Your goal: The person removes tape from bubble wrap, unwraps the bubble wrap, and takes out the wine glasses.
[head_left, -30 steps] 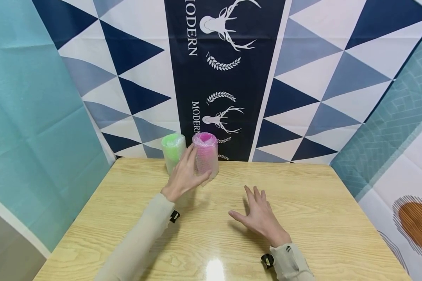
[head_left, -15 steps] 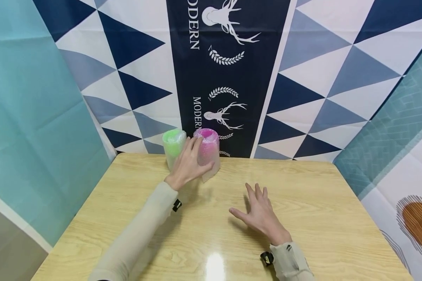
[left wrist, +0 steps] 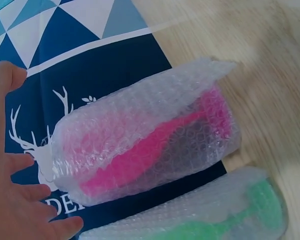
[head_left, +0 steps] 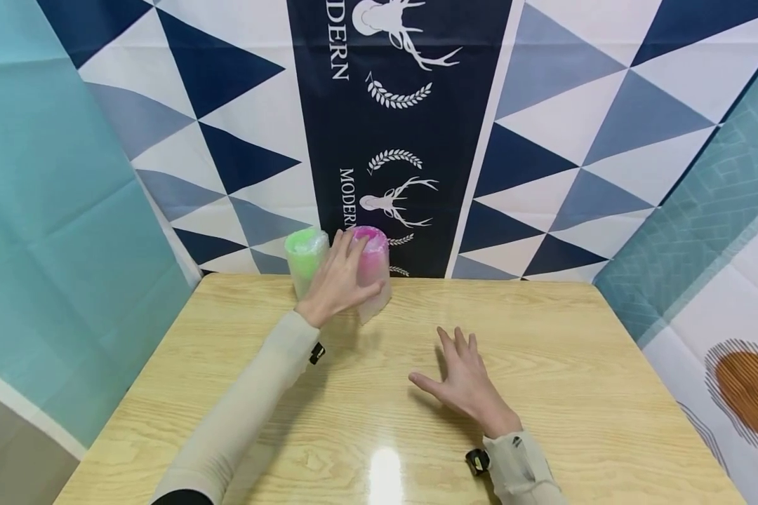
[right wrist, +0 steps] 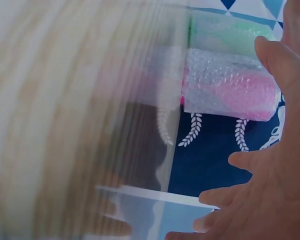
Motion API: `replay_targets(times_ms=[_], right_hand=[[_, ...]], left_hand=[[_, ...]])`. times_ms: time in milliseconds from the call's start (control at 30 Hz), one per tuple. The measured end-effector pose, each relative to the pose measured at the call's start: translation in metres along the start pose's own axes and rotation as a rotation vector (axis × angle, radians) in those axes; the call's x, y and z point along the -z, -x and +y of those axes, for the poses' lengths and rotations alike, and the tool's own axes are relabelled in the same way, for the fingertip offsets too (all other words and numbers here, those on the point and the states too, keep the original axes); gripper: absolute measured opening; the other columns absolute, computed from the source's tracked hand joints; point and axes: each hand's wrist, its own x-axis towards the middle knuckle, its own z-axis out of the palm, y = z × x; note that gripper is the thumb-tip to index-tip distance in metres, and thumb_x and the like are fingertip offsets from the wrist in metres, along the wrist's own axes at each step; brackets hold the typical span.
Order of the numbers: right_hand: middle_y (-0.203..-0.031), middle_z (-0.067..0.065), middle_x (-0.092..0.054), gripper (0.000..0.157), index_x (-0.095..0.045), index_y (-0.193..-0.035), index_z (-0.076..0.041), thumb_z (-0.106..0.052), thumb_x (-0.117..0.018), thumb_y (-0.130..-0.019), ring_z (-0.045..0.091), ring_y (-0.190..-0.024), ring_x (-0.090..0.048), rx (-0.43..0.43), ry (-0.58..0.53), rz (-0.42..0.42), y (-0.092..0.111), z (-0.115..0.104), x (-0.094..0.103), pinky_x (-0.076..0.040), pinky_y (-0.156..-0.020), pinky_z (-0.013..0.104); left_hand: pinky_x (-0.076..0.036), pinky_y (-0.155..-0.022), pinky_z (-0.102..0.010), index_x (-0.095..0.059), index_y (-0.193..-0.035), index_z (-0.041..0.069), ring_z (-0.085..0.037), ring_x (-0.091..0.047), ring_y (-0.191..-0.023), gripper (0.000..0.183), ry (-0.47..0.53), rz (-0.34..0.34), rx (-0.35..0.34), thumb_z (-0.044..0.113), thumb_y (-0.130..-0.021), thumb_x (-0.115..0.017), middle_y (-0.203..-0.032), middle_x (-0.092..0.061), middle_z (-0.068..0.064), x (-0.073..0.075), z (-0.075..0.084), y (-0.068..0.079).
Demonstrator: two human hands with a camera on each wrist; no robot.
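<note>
A pink goblet-shaped item wrapped in bubble wrap stands upright at the back of the wooden table. Beside it on the left is a similarly wrapped green one. My left hand reaches over the pair, its fingers partly covering the pink item's top in the head view. In the left wrist view, the same hand has spread, slightly bent fingers near the pink item's upper end, with a gap to the thumb. My right hand hovers low over the table, fingers apart, holding nothing.
A patterned cloth with deer and triangles hangs behind the table. Teal fabric closes off the left side, and a printed cloth hangs on the right. Bare wood lies around my right hand.
My left hand has moved slightly up and over the pink item's top, covering more of it. The head view has shifted a little. My right hand stays nearly still.
</note>
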Motion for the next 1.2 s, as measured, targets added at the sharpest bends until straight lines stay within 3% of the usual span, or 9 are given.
replay_targets(times_ms=[200, 333, 600, 700, 1200], right_hand=[[-0.169, 0.029, -0.011, 0.114, -0.022, -0.164, -0.013, -0.079, -0.064, -0.082, 0.058, -0.153, -0.002, -0.002, -0.008, -0.006, 0.0, -0.003, 0.002, -0.016, -0.117, 0.079], [-0.169, 0.029, -0.011, 0.114, -0.022, -0.164, -0.013, -0.079, -0.064, -0.082, 0.057, -0.154, -0.001, 0.004, -0.021, -0.015, 0.001, -0.005, 0.001, -0.016, -0.117, 0.079], [-0.169, 0.029, -0.012, 0.114, -0.022, -0.164, -0.013, -0.079, -0.064, -0.082, 0.057, -0.154, -0.004, 0.005, 0.001, -0.012, 0.001, -0.004, 0.0, -0.017, -0.117, 0.079], [-0.168, 0.029, -0.013, 0.113, -0.023, -0.164, -0.012, -0.079, -0.064, -0.082, 0.057, -0.154, -0.005, 0.01, 0.012, -0.005, 0.001, -0.003, 0.001, -0.019, -0.116, 0.079], [-0.168, 0.029, -0.013, 0.113, -0.023, -0.164, -0.012, -0.078, -0.065, -0.082, 0.058, -0.153, -0.005, 0.008, 0.019, -0.008, 0.002, 0.001, 0.006, -0.017, -0.117, 0.079]], left_hand=[[-0.025, -0.125, -0.063, -0.034, -0.159, 0.01, -0.05, -0.017, -0.155, 0.095, -0.012, -0.033, 0.009, 0.064, -0.088, -0.067, -0.165, -0.027, -0.024, 0.002, 0.0, -0.005], [-0.024, -0.125, -0.063, -0.035, -0.158, 0.008, -0.05, -0.016, -0.155, 0.091, -0.041, -0.045, 0.017, 0.057, -0.09, -0.068, -0.164, -0.028, -0.025, 0.003, -0.002, -0.006], [-0.032, -0.123, -0.059, -0.038, -0.154, -0.002, -0.053, -0.035, -0.147, 0.068, -0.088, -0.022, -0.015, 0.032, -0.101, -0.062, -0.158, -0.037, -0.03, -0.003, -0.002, -0.012], [-0.028, -0.125, -0.055, -0.038, -0.153, -0.006, -0.049, -0.037, -0.147, 0.066, -0.077, -0.019, -0.016, 0.029, -0.102, -0.062, -0.157, -0.038, -0.031, -0.004, -0.001, -0.014], [-0.025, -0.128, -0.052, -0.049, -0.149, 0.003, -0.042, -0.038, -0.148, 0.054, -0.08, -0.111, -0.036, 0.03, -0.104, -0.062, -0.157, -0.044, -0.021, -0.003, -0.006, -0.017]])
